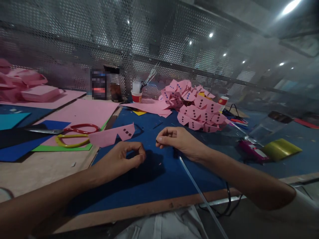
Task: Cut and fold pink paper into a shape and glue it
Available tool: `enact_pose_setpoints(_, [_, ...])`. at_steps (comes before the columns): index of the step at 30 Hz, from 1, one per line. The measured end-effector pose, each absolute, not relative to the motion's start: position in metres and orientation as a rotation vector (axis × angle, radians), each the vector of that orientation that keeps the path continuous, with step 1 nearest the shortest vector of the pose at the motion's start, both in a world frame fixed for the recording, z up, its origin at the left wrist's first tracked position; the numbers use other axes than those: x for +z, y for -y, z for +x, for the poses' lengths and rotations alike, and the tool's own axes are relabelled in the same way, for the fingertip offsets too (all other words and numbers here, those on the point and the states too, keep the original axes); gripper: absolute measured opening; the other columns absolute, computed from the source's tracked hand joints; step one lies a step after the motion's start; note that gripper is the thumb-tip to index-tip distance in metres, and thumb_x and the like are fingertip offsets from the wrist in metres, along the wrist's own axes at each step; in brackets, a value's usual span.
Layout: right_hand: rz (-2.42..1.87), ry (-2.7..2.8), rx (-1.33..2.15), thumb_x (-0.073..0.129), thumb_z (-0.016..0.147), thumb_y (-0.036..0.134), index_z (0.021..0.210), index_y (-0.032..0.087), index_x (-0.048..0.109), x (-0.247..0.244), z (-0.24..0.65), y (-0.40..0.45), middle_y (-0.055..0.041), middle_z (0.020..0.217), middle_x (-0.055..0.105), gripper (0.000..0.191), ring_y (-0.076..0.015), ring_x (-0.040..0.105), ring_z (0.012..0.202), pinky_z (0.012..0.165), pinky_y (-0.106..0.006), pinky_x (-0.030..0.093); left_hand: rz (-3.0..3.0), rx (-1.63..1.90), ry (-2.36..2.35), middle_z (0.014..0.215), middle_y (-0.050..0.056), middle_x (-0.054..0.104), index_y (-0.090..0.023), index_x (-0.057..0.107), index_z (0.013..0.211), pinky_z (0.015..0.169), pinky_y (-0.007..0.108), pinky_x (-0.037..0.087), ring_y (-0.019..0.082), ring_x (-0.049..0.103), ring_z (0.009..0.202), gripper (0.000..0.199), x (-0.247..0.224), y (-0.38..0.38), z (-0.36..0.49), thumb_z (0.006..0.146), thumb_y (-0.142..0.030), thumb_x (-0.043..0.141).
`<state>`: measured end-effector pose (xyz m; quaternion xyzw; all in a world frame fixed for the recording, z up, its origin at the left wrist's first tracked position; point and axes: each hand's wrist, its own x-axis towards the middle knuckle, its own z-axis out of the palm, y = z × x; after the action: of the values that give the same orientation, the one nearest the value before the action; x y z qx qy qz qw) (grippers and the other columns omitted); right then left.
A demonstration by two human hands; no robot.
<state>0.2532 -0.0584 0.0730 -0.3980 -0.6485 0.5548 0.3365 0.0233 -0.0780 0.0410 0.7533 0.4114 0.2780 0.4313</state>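
My left hand [122, 157] hovers over the near left of the blue mat [147, 189], thumb and fingertips curled together; what they hold, if anything, is too small to tell. Just behind it lies a pink paper cutout [113, 135] with a notch and dark square marks at its right end. My right hand [174, 139] is at the mat's middle, its thumb and forefinger pinched on a tiny dark piece. A clear thin stick [196, 187] runs from under that hand towards the near edge.
A heap of marked pink papers [199, 108] stands behind my right hand. Scissors [74, 131] with red and yellow handles lie on coloured sheets at left. A paper cup [136, 96], a clear container [269, 124] and a purple tool [253, 151] are further out.
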Motion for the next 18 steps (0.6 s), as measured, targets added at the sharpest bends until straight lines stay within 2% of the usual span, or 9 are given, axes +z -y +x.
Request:
enact_pose_setpoints(3, [-1.042,1.71,1.437,0.072,0.084,0.03,0.087,0.016,0.069,0.074,0.252,0.06,-0.0033,0.084,0.073,0.014,-0.0129,0.066,0.079,0.079,-0.026,0.052,1.889,0.7,-1.045,0.066,-0.001,0.067,-0.02,0.066,0.07,0.068,0.025,0.047,0.016,0.062,0.068,0.027,0.038,0.076,0.024,0.087,-0.04,0.063])
enact_pose_setpoints(8, [-1.065,1.813,1.306,0.073,0.084,0.033,0.089,0.017,0.071,0.071,0.246,0.064,-0.0014,0.086,0.072,0.017,-0.0136,0.064,0.083,0.08,-0.027,0.05,1.759,0.776,-1.017,0.082,0.002,0.075,-0.021,0.074,0.093,0.075,0.028,0.052,0.019,0.068,0.081,0.029,0.031,0.072,0.026,0.08,-0.046,0.075])
enact_pose_setpoints(12, [-1.073,1.871,1.241,0.072,0.085,0.033,0.088,0.017,0.071,0.064,0.239,0.065,-0.0011,0.085,0.072,0.017,-0.0135,0.065,0.081,0.078,-0.027,0.049,1.57,0.806,-0.984,0.079,0.002,0.076,-0.02,0.074,0.086,0.072,0.026,0.052,0.017,0.068,0.076,0.025,0.029,0.07,0.027,0.075,-0.041,0.081])
enact_pose_setpoints(18, [-1.055,1.885,1.185,0.069,0.086,0.031,0.089,0.017,0.069,0.059,0.232,0.066,-0.0021,0.087,0.073,0.014,-0.0147,0.068,0.083,0.079,-0.028,0.052,1.486,0.873,-0.977,0.072,0.002,0.074,-0.018,0.073,0.075,0.066,0.025,0.051,0.015,0.065,0.068,0.025,0.038,0.072,0.029,0.074,-0.042,0.08])
